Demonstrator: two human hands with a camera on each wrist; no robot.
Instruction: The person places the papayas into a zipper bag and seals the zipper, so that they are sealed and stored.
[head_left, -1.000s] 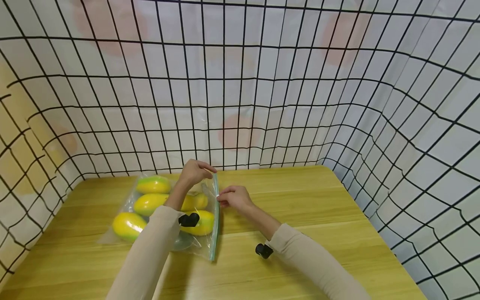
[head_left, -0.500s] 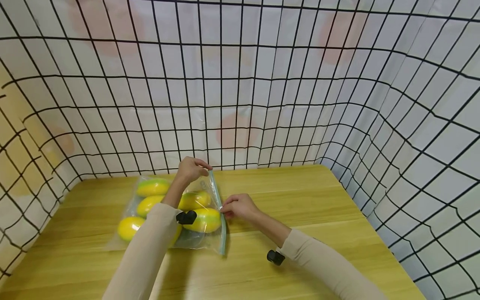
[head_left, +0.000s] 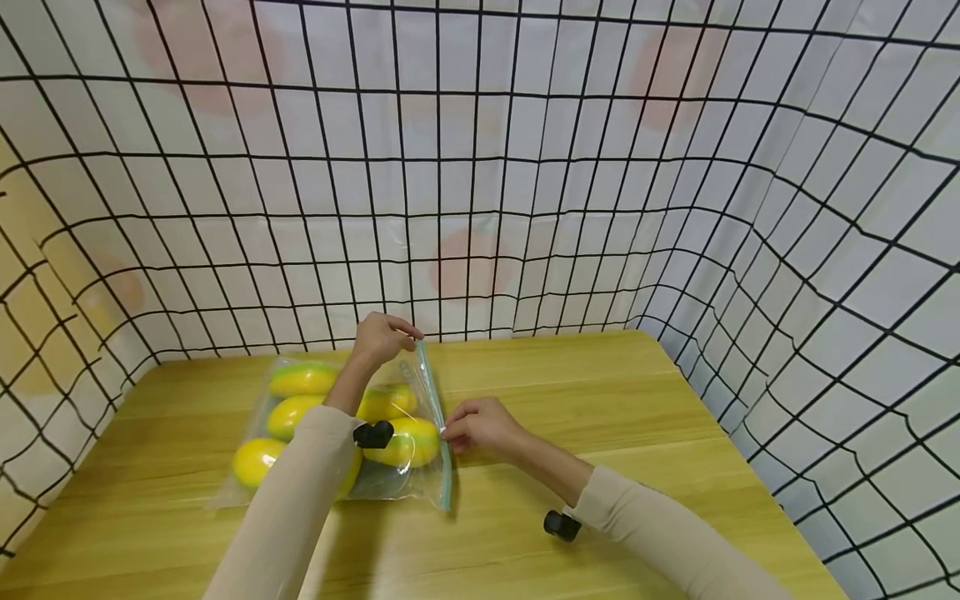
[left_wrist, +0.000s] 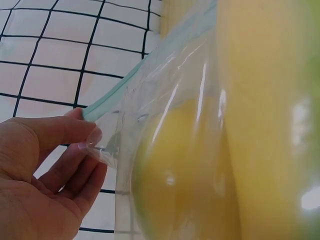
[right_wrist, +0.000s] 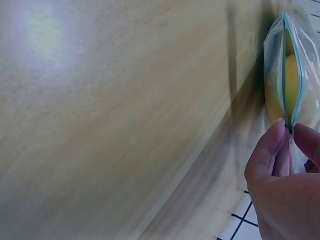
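A clear zip bag lies on the table with several yellow-green mangoes inside. My left hand pinches the bag's far corner by the end of the pale teal zip strip; the left wrist view shows thumb and finger on the plastic. Partway along the strip, my right hand pinches the zip at a small white slider. In the right wrist view, the zip's two teal edges stand apart on the near side of my right fingers, with a mango visible between them. My left forearm hides some mangoes.
The wooden table extends to the right of the bag. A black wire grid in front of white patterned cloth stands along the back and both sides. A black wrist camera hangs below my right sleeve.
My right hand has slid toward me along the zip strip, with the slider between its fingers. The bag's mouth has shifted slightly right and its strip bends; my left hand keeps the far corner.
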